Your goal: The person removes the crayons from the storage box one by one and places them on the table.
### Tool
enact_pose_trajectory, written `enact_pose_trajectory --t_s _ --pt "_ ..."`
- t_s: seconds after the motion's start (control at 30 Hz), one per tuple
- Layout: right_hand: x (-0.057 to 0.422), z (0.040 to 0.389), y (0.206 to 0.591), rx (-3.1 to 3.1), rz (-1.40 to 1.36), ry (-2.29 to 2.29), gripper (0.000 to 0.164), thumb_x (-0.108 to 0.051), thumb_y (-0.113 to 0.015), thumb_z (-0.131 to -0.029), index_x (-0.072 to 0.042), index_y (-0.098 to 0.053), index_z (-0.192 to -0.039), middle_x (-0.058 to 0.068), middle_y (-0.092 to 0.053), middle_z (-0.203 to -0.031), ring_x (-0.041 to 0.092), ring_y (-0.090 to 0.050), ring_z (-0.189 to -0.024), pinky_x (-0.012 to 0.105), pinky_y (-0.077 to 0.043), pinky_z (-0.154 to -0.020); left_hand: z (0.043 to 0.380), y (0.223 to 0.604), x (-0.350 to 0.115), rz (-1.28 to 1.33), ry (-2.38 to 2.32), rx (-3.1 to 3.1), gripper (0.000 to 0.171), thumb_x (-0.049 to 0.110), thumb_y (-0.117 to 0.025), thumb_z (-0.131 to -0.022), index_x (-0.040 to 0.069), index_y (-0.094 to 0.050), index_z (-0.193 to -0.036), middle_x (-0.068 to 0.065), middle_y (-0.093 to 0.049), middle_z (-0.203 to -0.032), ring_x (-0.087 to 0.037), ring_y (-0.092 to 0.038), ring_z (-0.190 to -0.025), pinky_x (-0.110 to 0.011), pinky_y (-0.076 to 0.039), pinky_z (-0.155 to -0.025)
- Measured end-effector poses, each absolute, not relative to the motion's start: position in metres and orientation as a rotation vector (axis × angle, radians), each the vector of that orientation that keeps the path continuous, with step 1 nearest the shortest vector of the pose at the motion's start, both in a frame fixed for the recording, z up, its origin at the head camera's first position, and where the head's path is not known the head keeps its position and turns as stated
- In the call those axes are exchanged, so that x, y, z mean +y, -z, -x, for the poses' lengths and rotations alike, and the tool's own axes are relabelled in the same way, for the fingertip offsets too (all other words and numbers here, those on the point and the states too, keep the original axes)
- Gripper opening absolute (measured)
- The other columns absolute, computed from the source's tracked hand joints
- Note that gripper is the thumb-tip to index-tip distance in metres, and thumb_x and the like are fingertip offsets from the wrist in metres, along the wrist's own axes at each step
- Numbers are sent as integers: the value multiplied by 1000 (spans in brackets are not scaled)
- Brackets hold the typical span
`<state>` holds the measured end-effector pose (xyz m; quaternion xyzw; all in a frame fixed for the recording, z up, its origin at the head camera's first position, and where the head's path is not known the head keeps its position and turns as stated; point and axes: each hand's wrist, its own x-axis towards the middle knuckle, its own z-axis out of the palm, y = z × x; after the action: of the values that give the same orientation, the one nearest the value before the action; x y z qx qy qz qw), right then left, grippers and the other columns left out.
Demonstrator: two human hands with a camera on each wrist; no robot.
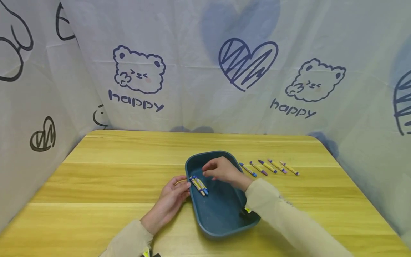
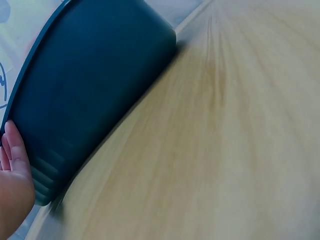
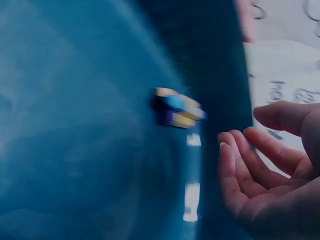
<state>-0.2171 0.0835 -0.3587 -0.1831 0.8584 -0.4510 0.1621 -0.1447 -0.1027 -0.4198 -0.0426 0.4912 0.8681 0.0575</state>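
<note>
A deep blue-green rectangular tray [image 1: 221,214] with rounded corners sits on the table. Inside it, against the left wall, a small bunch of crayons [image 1: 199,186] in yellow wrappers lies side by side; the right wrist view shows these crayons [image 3: 179,109] blurred. My right hand [image 1: 223,171] is over the far part of the tray, fingers loosely bent and apart from the thumb, with nothing between them. My left hand [image 1: 174,196] touches the tray's left side near the rim. In the left wrist view, its fingers [image 2: 16,147] lie extended along the outer wall.
Several more crayons [image 1: 268,167] lie in a slanted row on the table just right of the tray. The wood-grain table [image 1: 112,185] extends to both sides. White cloth [image 1: 192,71] with bear and heart drawings hangs behind the table and at its sides.
</note>
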Motion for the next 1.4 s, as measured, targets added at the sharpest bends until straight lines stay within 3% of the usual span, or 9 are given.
enact_pose_trajectory --t_s 0.23,0.83,1.4 --pt "74 215 374 2471 522 1242 19 -6 -69 -87 4 -70 -103 7 -70 -93 15 -64 -79 29 -56 -66 146 418 -103 132 -2610 1493 28 -9 -51 -92 -4 -45 -119 -7 -61 -93 -11 -58 -77 -21 -50 -71" --pt "59 219 388 2578 583 1149 20 -7 -79 -76 4 -72 -92 5 -69 -81 10 -59 -68 22 -50 -60 143 420 -103 153 -2621 1471 28 -10 -51 -91 -4 -45 -118 -5 -62 -92 -11 -57 -77 -21 -50 -71" --pt "59 220 390 2547 464 1193 13 -4 -68 -85 5 -73 -93 8 -69 -81 12 -61 -64 26 -54 -59 144 420 -103 138 -2630 1469 27 -10 -51 -92 -4 -45 -118 -7 -60 -93 -11 -57 -76 -21 -50 -70"
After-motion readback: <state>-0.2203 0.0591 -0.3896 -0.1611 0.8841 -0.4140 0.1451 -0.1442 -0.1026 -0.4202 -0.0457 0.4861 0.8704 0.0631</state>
